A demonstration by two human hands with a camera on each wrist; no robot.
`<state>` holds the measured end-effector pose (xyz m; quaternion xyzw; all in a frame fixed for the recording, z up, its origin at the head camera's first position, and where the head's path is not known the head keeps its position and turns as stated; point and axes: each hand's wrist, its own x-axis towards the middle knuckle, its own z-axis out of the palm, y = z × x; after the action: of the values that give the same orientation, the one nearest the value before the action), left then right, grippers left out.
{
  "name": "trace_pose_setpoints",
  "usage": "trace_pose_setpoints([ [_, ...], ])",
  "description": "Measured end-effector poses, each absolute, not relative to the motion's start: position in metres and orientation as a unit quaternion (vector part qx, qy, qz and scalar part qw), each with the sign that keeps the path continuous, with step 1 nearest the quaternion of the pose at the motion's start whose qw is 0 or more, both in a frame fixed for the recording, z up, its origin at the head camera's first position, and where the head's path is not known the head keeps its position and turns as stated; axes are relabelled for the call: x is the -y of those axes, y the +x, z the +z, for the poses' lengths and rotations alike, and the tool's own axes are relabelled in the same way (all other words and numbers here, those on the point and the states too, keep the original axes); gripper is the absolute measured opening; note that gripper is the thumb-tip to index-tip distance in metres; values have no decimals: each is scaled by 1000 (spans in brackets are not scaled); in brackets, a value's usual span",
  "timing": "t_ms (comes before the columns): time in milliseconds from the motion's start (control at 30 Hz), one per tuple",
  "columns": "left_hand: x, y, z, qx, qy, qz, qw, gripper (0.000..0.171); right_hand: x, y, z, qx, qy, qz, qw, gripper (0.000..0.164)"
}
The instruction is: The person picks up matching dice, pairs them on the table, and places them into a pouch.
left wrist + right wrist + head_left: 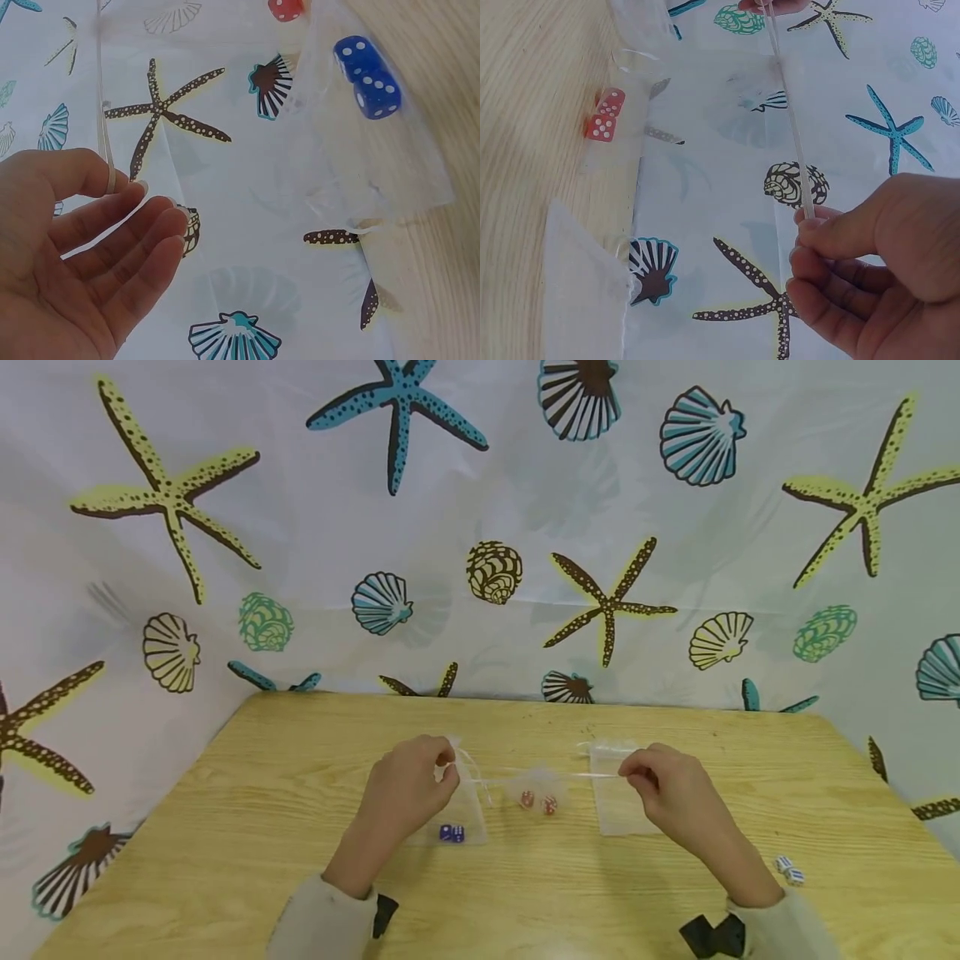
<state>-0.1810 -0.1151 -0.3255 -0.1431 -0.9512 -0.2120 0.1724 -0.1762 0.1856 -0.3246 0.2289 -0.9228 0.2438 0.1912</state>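
White hanging sheet (465, 510) fills the back and wraps both sides; printed with starfish and scallop shells in teal, brown and yellow, faint creases and soft shadows across it, lower edge meeting the far side of the table. Table top (540, 893) of pale yellow wood, grain running crosswise in the head view. Person's forearms enter from the near side in light sleeves (322, 918), black pieces (712, 937) at the cuffs. Left hand (408, 781): thumb and index nearly closed, pinching one end of a thin pale drawstring (793, 135), other fingers loosely bent. Right hand (678, 789): thumb and forefinger pressed together on the other end, remaining fingers curled; string stretched almost straight between the two. Three sheer white pouches: left pouch (472, 814) partly behind the left hand, right pouch (618, 806) lying flat by the right hand, middle pouch (542, 781) between the hands, under the string. Smallest: two red dice (550, 805) inside the middle pouch, two blue dice (458, 834) in the left one, two white dice (795, 877) on bare wood beyond the right forearm.
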Motion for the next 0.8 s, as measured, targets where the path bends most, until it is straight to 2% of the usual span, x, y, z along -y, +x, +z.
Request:
trace_pose_setpoints([
  [433, 115, -175, -313, 944, -160, -214, 191, 8, -190, -175, -310, 915, 244, 234, 221, 13],
  [800, 106, -195, -319, 957, -145, -200, 151, 8, -189, -203, -319, 931, 220, 227, 184, 9],
])
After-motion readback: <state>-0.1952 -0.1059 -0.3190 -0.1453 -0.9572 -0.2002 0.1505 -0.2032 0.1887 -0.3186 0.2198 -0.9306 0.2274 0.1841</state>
